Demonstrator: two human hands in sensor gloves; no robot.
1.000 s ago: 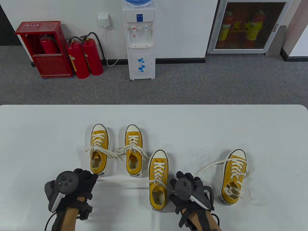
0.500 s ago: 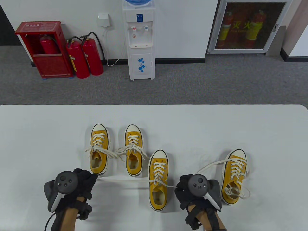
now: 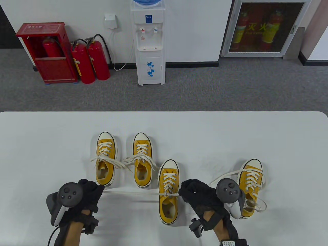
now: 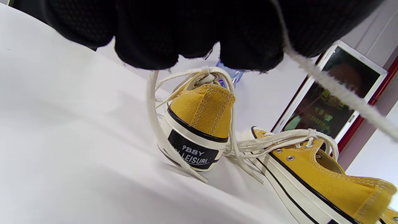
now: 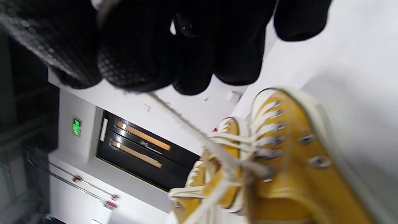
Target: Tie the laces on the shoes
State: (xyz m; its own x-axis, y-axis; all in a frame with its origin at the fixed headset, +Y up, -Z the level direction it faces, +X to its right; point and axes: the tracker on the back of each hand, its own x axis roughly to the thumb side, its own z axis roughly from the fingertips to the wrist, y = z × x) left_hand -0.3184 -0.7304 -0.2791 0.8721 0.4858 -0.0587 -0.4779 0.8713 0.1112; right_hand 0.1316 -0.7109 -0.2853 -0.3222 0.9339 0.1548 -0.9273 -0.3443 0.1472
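White table (image 3: 230, 133) — hands, left (image 3: 87, 194) and right (image 3: 197, 196), each grip a lace end of the shoe (image 3: 168, 192) between.

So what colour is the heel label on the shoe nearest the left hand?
Black with white lettering, on the heel label; clearest in the left wrist view.

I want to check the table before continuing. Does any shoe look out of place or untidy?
Yes. The rightmost shoe stands apart from the others, and its untied lace trails loose across the table. The two far shoes look already tied.
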